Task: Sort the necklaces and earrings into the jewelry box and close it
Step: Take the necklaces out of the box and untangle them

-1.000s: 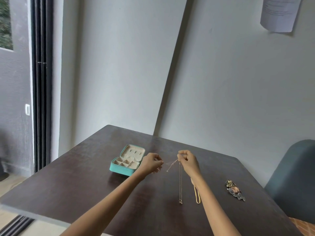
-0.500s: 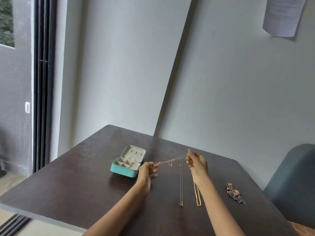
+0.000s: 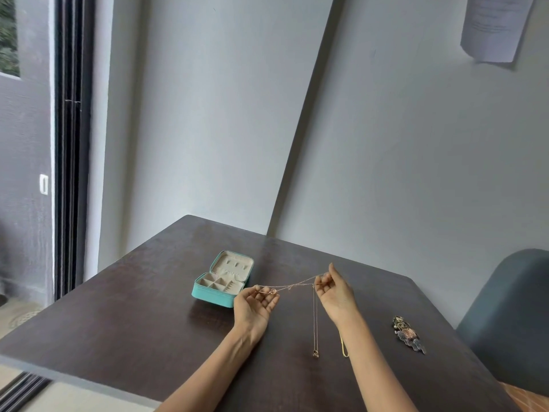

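Left hand (image 3: 255, 304) palm up, fingers (image 3: 269, 295) loosely curled, holding one end of a thin rose-gold necklace (image 3: 292, 284) with its small ring pendant lying across the fingertips. Right hand (image 3: 335, 292) raised, thumb and fingers (image 3: 325, 279) pinching the other end of the same chain. Chain stretched between both hands, above the bench (image 3: 118, 316), sagging slightly at mid-span.

Jewelry box (image 3: 221, 281), teal, just beyond the left hand toward the far left corner of the bench. Lid open and leaning back; cream lining, small compartments in the base. Contents too small to tell.

Second thin necklace (image 3: 315, 322) lies straight on the bench between the forearms, its pendant end toward the near edge. Gold chain (image 3: 343, 349) beside it, partly hidden under the right forearm. Cluster of ornate earrings (image 3: 408, 334) near the right edge, well apart from the box.

Grey chair (image 3: 511, 316) past the right edge. Paper sheet (image 3: 493, 25) on the wall above.
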### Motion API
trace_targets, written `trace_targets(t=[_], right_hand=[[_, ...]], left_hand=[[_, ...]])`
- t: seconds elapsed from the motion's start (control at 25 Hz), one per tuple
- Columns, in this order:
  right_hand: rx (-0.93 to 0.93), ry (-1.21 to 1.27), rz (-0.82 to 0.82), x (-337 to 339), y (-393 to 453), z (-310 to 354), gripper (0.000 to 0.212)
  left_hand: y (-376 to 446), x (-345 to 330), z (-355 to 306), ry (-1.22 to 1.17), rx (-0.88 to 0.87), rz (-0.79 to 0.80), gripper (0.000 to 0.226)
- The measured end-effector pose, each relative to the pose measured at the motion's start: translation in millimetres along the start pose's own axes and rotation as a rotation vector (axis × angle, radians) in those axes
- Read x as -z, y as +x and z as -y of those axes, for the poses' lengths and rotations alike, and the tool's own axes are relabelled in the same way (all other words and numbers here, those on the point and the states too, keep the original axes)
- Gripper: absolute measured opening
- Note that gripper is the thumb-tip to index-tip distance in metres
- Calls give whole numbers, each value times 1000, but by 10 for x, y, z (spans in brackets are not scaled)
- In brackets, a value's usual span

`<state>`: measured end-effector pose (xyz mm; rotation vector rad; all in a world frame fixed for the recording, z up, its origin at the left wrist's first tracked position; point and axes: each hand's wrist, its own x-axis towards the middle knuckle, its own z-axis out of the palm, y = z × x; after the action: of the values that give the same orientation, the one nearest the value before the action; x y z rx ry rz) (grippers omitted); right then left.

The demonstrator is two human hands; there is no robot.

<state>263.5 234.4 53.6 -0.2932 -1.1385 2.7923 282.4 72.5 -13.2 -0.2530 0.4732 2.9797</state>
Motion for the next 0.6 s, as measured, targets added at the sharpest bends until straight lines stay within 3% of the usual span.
trace_targets(t=[0.44, 0.6], right_hand=[[5, -146, 30, -81, -55, -20, 12], [4, -224, 48, -75, -100, -62, 12]], left_hand=[[-19, 18, 44, 141, -56, 10, 23], [-73, -29, 86, 386, -175, 88, 25]])
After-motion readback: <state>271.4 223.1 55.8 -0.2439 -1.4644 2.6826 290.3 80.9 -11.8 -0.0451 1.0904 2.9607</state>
